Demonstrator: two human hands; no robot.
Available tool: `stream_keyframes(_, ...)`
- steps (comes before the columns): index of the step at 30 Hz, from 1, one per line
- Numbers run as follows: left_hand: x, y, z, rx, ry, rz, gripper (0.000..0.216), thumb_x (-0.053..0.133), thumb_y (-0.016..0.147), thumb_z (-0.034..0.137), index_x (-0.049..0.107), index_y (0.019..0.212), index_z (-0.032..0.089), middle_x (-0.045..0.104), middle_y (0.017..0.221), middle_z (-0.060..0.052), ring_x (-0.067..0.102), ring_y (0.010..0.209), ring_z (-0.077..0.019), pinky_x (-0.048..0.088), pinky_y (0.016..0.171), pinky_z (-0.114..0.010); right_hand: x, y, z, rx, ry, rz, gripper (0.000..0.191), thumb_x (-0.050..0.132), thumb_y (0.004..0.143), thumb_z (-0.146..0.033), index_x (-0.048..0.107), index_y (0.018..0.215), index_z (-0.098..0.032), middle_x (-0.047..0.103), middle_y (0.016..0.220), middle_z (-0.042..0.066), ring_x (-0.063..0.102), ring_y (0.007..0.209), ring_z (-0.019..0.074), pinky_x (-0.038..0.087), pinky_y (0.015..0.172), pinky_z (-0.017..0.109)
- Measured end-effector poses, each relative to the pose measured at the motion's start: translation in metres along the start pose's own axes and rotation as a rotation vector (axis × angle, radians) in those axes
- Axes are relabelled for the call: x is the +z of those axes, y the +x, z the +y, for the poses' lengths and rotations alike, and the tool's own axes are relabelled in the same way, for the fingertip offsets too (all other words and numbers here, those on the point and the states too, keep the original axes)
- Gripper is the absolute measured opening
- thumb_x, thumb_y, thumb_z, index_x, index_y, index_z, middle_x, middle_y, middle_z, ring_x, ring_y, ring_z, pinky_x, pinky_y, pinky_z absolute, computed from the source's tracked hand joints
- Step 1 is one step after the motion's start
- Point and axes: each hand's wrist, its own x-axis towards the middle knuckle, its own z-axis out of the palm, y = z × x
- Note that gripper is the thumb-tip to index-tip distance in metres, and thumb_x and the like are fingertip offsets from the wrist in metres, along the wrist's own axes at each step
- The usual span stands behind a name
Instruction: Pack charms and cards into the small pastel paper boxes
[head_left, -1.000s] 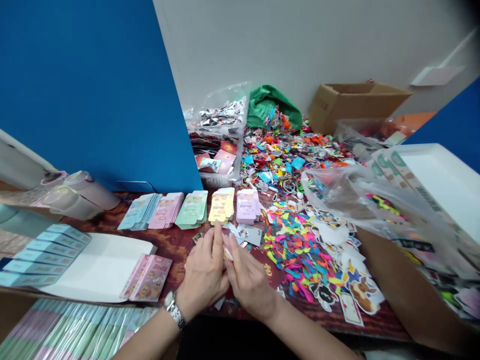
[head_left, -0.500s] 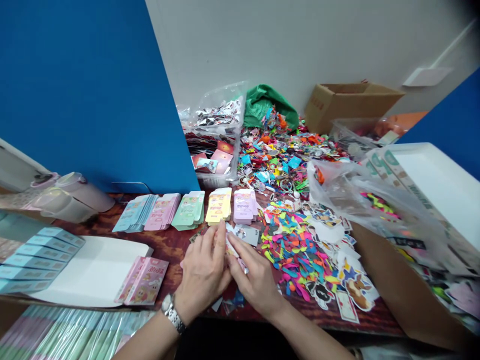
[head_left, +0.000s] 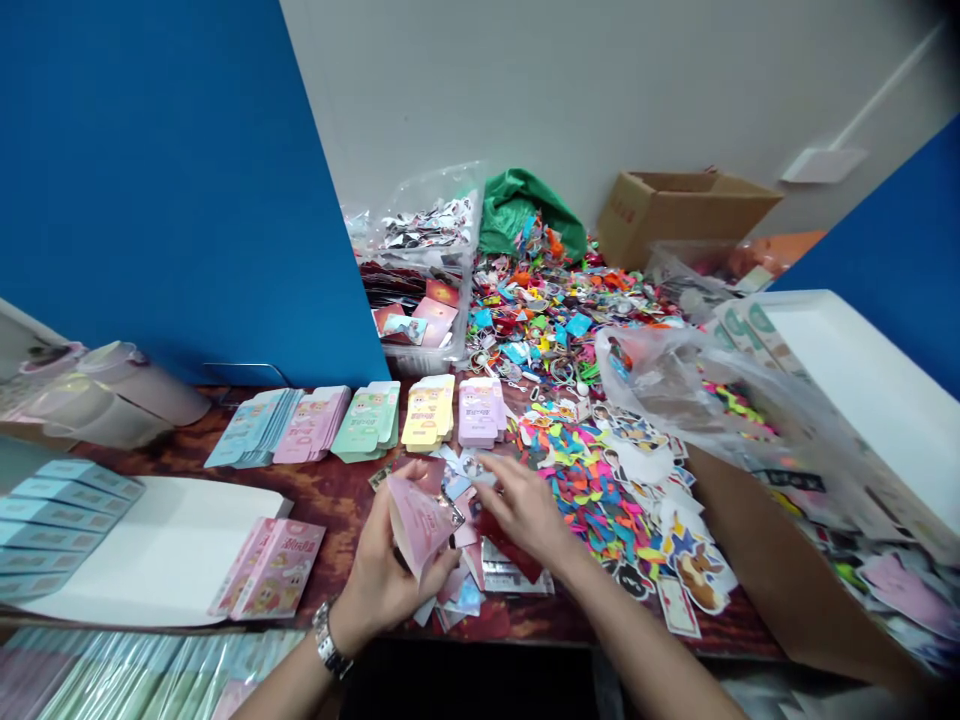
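The pink printed card packet (head_left: 418, 525) is thin and light, judged soft and easily creased; its folded edges look the safest hold. It stands tilted in the left hand (head_left: 382, 580), whose curled fingers grip it, in front of the lilac packet stack (head_left: 480, 412). The right hand (head_left: 525, 510), fingers loosely spread, sits nearer that stack, above a red packet (head_left: 510, 545) and loose cards (head_left: 461, 590). Whether it pinches anything cannot be told.

A pink printed paper sleeve (head_left: 417, 525) sits tilted in the left hand (head_left: 390, 575), its mouth gaping (pale inside), while a red paper packet (head_left: 517, 552) lies beneath the right hand (head_left: 529, 510).
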Motion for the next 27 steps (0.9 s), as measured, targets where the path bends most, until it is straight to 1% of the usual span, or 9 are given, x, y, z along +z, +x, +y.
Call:
stream_keyframes(2, -0.002, 0.001, -0.001, -0.013, 0.023, -0.007, 0.074, 0.069, 0.075, 0.031, 0.033, 0.139, 0.028, 0.052, 0.133, -0.012, 0.056, 0.120, -0.0316, 0.050, 0.099, -0.053, -0.008, 0.015, 0.021, 0.100, -0.360, -0.075, 0.037, 0.056, 0.091, -0.037, 0.058, 0.123, -0.018, 0.062, 0.115, 0.014, 0.057, 0.111, 0.0284, 0.047, 0.091, 0.041)
stream_keyframes(5, 0.000, -0.002, -0.009, -0.053, 0.010, -0.034, 0.072, 0.069, 0.076, 0.033, 0.033, 0.138, 0.027, 0.052, 0.133, -0.012, 0.056, 0.119, -0.0311, 0.049, 0.099, -0.053, -0.010, 0.032, 0.038, 0.227, -0.581, -0.218, 0.041, 0.065, 0.084, -0.043, 0.059, 0.117, -0.018, 0.058, 0.115, 0.014, 0.055, 0.112, 0.0312, 0.047, 0.085, 0.041)
stream_keyframes(12, 0.007, -0.007, -0.024, -0.150, -0.045, -0.062, 0.082, 0.071, 0.076, 0.038, 0.026, 0.141, 0.017, 0.044, 0.138, -0.019, 0.050, 0.126, -0.0324, 0.045, 0.103, -0.050, -0.005, 0.038, 0.035, 0.198, -0.580, -0.244, 0.042, 0.074, 0.076, -0.041, 0.058, 0.106, -0.016, 0.060, 0.113, 0.015, 0.056, 0.108, 0.0308, 0.045, 0.079, 0.036)
stream_keyframes(16, 0.006, 0.000, -0.022, -0.148, -0.011, 0.000, 0.075, 0.069, 0.077, 0.037, 0.030, 0.138, 0.016, 0.048, 0.134, -0.017, 0.051, 0.124, -0.0311, 0.045, 0.102, -0.049, -0.015, 0.031, 0.027, 0.103, -0.538, -0.222, 0.016, 0.059, 0.087, -0.024, 0.058, 0.103, -0.019, 0.066, 0.100, 0.008, 0.060, 0.098, 0.0234, 0.044, 0.077, 0.031)
stream_keyframes(19, 0.003, 0.004, -0.023, -0.148, 0.029, 0.047, 0.071, 0.070, 0.076, 0.034, 0.034, 0.134, 0.016, 0.053, 0.125, -0.015, 0.056, 0.116, -0.0282, 0.048, 0.096, -0.045, -0.031, 0.018, 0.018, -0.086, -0.359, -0.049, 0.018, 0.044, 0.094, -0.017, 0.059, 0.102, -0.021, 0.068, 0.099, 0.006, 0.062, 0.095, 0.0199, 0.046, 0.079, 0.030)
stream_keyframes(21, 0.002, 0.006, -0.026, -0.154, 0.061, 0.067, 0.066, 0.071, 0.074, 0.033, 0.039, 0.129, 0.016, 0.056, 0.119, -0.012, 0.059, 0.110, -0.0265, 0.050, 0.092, -0.042, -0.047, 0.008, 0.009, -0.187, -0.198, 0.166, 0.019, 0.045, 0.095, -0.020, 0.060, 0.106, -0.022, 0.068, 0.102, 0.006, 0.063, 0.095, 0.0200, 0.048, 0.081, 0.031)
stream_keyframes(23, 0.002, 0.008, -0.029, -0.146, 0.129, 0.096, 0.059, 0.072, 0.072, 0.031, 0.045, 0.122, 0.017, 0.058, 0.113, -0.010, 0.060, 0.105, -0.0253, 0.051, 0.089, -0.041, -0.064, 0.000, -0.003, -0.214, -0.092, 0.329, 0.018, 0.049, 0.095, -0.024, 0.060, 0.109, -0.023, 0.068, 0.102, 0.006, 0.064, 0.092, 0.0198, 0.049, 0.080, 0.031)
stream_keyframes(25, 0.002, 0.009, -0.029, -0.110, 0.219, 0.113, 0.053, 0.072, 0.072, 0.030, 0.048, 0.117, 0.019, 0.058, 0.109, -0.008, 0.060, 0.101, -0.0250, 0.051, 0.087, -0.041, -0.076, -0.005, -0.016, -0.252, -0.043, 0.376, 0.017, 0.051, 0.094, -0.023, 0.061, 0.108, -0.024, 0.068, 0.099, 0.005, 0.065, 0.088, 0.0193, 0.050, 0.076, 0.030)
stream_keyframes(27, 0.002, 0.010, -0.028, -0.063, 0.297, 0.115, 0.048, 0.071, 0.074, 0.030, 0.049, 0.115, 0.019, 0.058, 0.107, -0.007, 0.059, 0.099, -0.0251, 0.051, 0.085, -0.041, -0.080, -0.006, -0.026, -0.342, -0.048, 0.335, 0.019, 0.051, 0.094, -0.019, 0.062, 0.108, -0.025, 0.068, 0.098, 0.005, 0.064, 0.088, 0.0192, 0.051, 0.076, 0.031)
